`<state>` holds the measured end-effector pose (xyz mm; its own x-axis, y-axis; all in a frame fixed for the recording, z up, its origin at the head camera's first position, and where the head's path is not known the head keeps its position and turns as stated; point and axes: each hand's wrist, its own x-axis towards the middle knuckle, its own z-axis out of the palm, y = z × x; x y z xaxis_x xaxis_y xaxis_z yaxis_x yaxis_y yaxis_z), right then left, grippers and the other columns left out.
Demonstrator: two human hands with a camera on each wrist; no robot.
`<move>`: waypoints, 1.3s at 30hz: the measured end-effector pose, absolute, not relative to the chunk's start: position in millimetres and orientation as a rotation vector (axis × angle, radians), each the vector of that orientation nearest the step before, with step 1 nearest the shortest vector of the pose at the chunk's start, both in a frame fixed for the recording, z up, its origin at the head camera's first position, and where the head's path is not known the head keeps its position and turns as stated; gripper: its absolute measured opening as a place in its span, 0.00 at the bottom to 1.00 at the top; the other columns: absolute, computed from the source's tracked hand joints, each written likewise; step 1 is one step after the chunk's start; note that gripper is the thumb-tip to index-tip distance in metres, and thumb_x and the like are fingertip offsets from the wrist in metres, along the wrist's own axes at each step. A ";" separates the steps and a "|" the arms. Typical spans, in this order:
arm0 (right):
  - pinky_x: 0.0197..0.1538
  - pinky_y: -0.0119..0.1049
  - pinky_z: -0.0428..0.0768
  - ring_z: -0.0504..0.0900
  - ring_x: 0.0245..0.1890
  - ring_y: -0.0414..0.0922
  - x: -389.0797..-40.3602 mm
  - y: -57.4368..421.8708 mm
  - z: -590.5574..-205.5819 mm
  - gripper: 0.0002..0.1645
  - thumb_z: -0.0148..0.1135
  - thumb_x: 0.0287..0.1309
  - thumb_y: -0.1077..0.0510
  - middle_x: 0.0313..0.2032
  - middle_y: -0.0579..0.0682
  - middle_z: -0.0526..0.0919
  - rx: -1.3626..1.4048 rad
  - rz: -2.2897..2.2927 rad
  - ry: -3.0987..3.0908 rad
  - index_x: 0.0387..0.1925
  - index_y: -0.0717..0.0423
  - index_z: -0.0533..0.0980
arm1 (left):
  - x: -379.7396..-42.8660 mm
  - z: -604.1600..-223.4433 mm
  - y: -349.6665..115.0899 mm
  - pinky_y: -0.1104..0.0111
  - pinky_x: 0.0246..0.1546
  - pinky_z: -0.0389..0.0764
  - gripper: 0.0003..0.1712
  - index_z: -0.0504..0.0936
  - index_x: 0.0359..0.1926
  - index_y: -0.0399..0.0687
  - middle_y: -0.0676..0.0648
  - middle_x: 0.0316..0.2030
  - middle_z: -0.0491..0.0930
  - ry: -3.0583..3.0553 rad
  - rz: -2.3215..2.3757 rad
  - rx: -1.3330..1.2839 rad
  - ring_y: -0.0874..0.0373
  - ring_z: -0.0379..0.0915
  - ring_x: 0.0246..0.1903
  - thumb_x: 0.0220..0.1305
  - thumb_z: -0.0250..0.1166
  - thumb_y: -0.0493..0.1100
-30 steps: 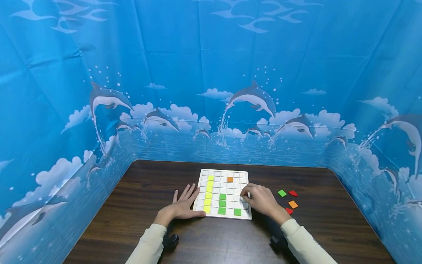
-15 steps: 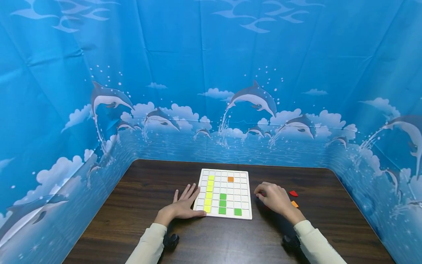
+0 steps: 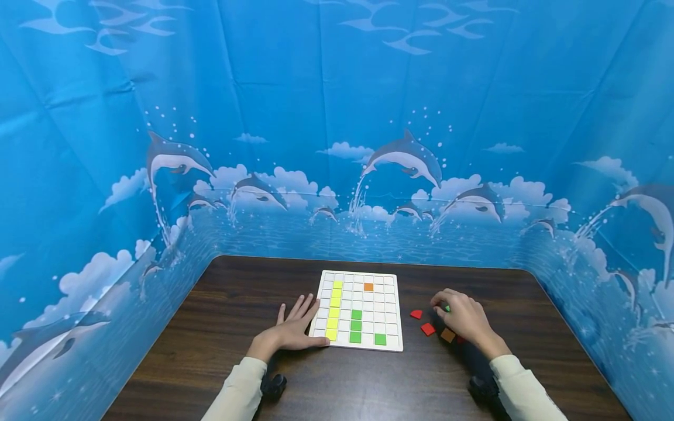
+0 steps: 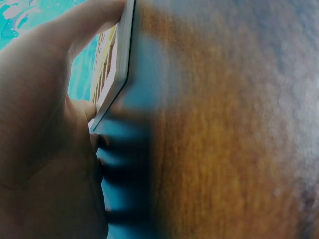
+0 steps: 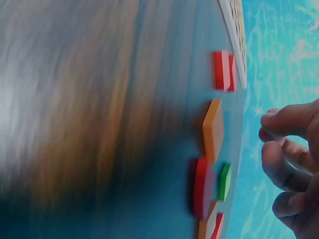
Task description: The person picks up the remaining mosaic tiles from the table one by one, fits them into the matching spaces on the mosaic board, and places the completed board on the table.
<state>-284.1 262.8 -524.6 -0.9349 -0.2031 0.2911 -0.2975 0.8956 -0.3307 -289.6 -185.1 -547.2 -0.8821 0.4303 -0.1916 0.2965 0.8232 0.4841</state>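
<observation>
A white gridded board (image 3: 363,347) lies on the table, bearing a yellow column (image 3: 334,310), several green squares (image 3: 356,325) and one orange square (image 3: 368,287). My left hand (image 3: 288,331) rests at its left side, fingers spread, thumb on the near left corner. Over loose pieces right of the board hovers my right hand (image 3: 466,318), fingers loosely bent. The right wrist view shows a gap between those fingers, holding nothing. Below them lie a green tile (image 5: 225,181), an orange tile (image 5: 213,132) and a dark red piece (image 5: 203,186).
Two red pieces lie between the board and my right hand, one rounded (image 3: 416,314) and one squarish (image 3: 428,329). The dark wooden table (image 3: 353,386) meets a blue dolphin-print curtain (image 3: 337,234) at its back and sides.
My right hand has moved off the board's right part, rightward to the loose pieces. Two red pieces now show beside the board. The left hand stays put.
</observation>
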 end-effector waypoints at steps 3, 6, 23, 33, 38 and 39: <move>0.27 0.39 0.78 0.78 0.27 0.40 -284.8 271.8 -526.0 0.07 0.75 0.63 0.59 0.45 0.51 0.89 0.336 0.542 -2.858 0.43 0.50 0.88 | -288.2 -544.8 -185.3 0.29 0.77 0.24 0.71 0.45 0.88 0.56 0.43 0.88 0.36 2.707 0.672 0.549 0.40 0.25 0.87 0.56 0.63 0.85; 0.29 0.44 0.81 0.80 0.28 0.43 -284.9 278.8 -528.1 0.09 0.76 0.63 0.58 0.47 0.55 0.88 0.291 0.535 -2.901 0.45 0.52 0.87 | -289.9 -547.0 -185.6 0.29 0.77 0.24 0.71 0.45 0.88 0.57 0.44 0.88 0.35 2.704 0.657 0.540 0.41 0.24 0.87 0.57 0.62 0.86; 0.23 0.40 0.77 0.76 0.23 0.43 -282.5 290.5 -533.0 0.13 0.77 0.61 0.57 0.38 0.55 0.86 0.158 0.383 -2.959 0.46 0.59 0.87 | -288.9 -545.1 -185.1 0.30 0.77 0.24 0.70 0.44 0.88 0.57 0.44 0.88 0.34 2.698 0.648 0.548 0.41 0.24 0.87 0.58 0.61 0.85; 0.28 0.46 0.83 0.82 0.29 0.46 -280.6 293.6 -535.2 0.11 0.76 0.62 0.60 0.41 0.58 0.88 0.181 0.418 -2.942 0.45 0.58 0.88 | -282.2 -533.0 -180.4 0.32 0.80 0.31 0.66 0.45 0.88 0.54 0.44 0.88 0.36 2.703 0.570 0.494 0.43 0.28 0.87 0.63 0.65 0.78; 0.28 0.46 0.83 0.82 0.29 0.46 -279.8 294.5 -535.3 0.10 0.76 0.62 0.60 0.43 0.59 0.88 0.183 0.435 -2.933 0.44 0.58 0.89 | -283.0 -532.9 -180.6 0.32 0.80 0.30 0.66 0.46 0.88 0.55 0.44 0.88 0.36 2.706 0.576 0.504 0.43 0.28 0.87 0.63 0.65 0.78; 0.28 0.46 0.83 0.82 0.29 0.46 -279.5 294.6 -535.2 0.10 0.76 0.62 0.60 0.43 0.59 0.88 0.184 0.437 -2.932 0.44 0.57 0.89 | -282.8 -532.7 -180.5 0.32 0.80 0.29 0.66 0.46 0.88 0.54 0.44 0.88 0.36 2.703 0.585 0.506 0.43 0.28 0.87 0.63 0.65 0.78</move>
